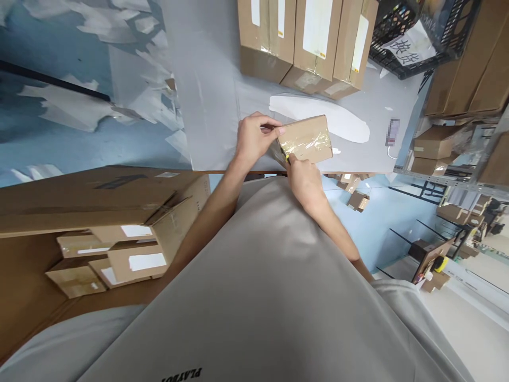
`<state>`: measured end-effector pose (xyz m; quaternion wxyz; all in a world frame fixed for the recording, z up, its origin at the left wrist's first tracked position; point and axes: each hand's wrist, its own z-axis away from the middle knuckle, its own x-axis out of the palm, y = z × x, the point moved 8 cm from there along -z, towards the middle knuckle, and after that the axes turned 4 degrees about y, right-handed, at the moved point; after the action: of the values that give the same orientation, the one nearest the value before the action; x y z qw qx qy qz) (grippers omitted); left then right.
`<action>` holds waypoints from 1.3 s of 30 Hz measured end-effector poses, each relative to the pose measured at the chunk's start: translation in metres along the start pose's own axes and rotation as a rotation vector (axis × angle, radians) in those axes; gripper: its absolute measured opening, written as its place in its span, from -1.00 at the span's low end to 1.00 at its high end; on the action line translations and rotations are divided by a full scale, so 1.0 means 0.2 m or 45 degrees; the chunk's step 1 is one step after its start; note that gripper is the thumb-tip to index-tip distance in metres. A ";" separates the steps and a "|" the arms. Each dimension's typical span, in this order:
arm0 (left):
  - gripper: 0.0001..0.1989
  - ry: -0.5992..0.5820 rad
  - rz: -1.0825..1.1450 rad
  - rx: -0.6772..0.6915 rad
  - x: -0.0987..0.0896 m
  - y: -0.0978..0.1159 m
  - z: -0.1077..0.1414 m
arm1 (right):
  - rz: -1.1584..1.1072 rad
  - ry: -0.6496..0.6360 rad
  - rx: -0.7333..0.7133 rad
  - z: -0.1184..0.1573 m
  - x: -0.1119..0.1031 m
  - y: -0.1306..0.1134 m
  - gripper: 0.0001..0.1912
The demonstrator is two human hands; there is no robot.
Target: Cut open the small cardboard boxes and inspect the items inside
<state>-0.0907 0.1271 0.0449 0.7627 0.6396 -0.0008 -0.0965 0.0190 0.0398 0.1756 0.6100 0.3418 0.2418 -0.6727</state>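
A small cardboard box [306, 135] with shiny clear tape across it sits at the near edge of the grey table. Fingers and thumb of my left hand [254, 139] are closed on the box's left corner. My right hand [305, 181] is wrapped round a small yellow utility knife [287, 157], held against the near left edge of the box. Most of the knife is hidden in my fist, and its blade cannot be made out. Behind the box lies a white paper sheet [338, 121] on the table.
Several taped, labelled cartons [306, 48] stand at the table's back. A black crate [417, 48] with a handwritten sheet is at the back right, and a cabled device [392, 132] lies nearer. At lower left, a big open carton [178, 223] holds smaller boxes. Paper scraps [75, 109] litter the blue floor.
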 end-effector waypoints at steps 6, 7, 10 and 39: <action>-0.81 0.055 0.000 -0.013 -0.01 0.04 0.01 | 0.065 -0.014 -0.011 0.02 -0.01 -0.01 -0.52; -0.81 0.055 -0.001 -0.018 -0.01 0.05 0.01 | 0.067 -0.015 -0.007 0.02 -0.02 -0.01 -0.53; -0.83 0.051 -0.013 -0.037 0.00 0.06 0.03 | 0.053 -0.037 0.003 0.04 -0.03 0.03 -0.58; -0.67 0.298 -0.206 -0.152 0.01 0.09 0.15 | -0.069 -0.176 -0.294 0.04 0.06 0.24 -0.64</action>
<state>-0.0896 0.0999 0.0670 0.7840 0.5978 0.1456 -0.0824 0.0649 0.0201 0.1767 0.6422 0.2154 0.2841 -0.6786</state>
